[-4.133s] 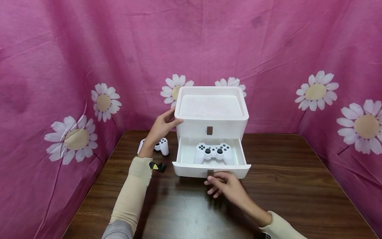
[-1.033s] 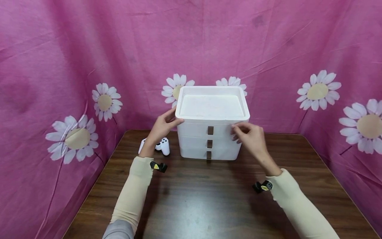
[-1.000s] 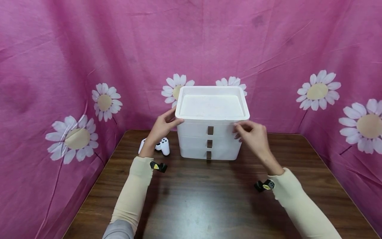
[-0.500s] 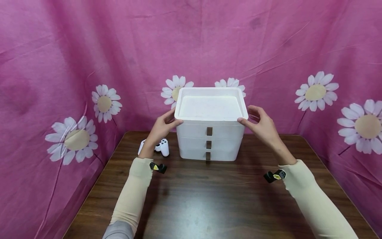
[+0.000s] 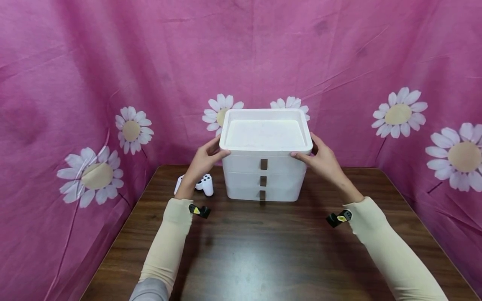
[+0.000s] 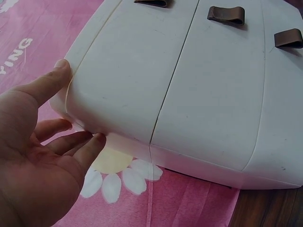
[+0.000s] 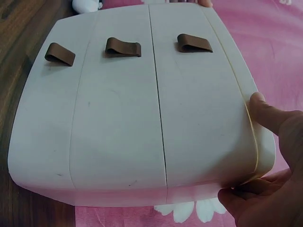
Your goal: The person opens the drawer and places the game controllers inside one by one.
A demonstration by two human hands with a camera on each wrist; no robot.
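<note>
A white three-drawer box [image 5: 244, 184] stands on the table with all its drawers closed, each with a brown pull tab. My left hand [image 5: 201, 163] grips its upper left corner, thumb on the front edge, fingers along the side. At the upper right corner my right hand [image 5: 325, 161] holds the box the same way. The right wrist view shows that thumb [image 7: 267, 113] on the lid's edge and the fingers bent against the side. A white game controller [image 5: 206, 184] lies left of the box, partly hidden behind my left wrist. What the drawers hold is hidden.
The box's top forms a shallow tray [image 5: 263, 133] with a raised rim. Brown wood-grain table [image 5: 244, 251] extends in front of and to both sides of the box. A pink curtain [image 5: 339, 62] with printed daisies hangs close behind and at the sides.
The middle drawer, pulled out earlier with a white controller inside, is now closed. My right hand moved from its front up to the box's upper right corner. The left hand stayed put.
</note>
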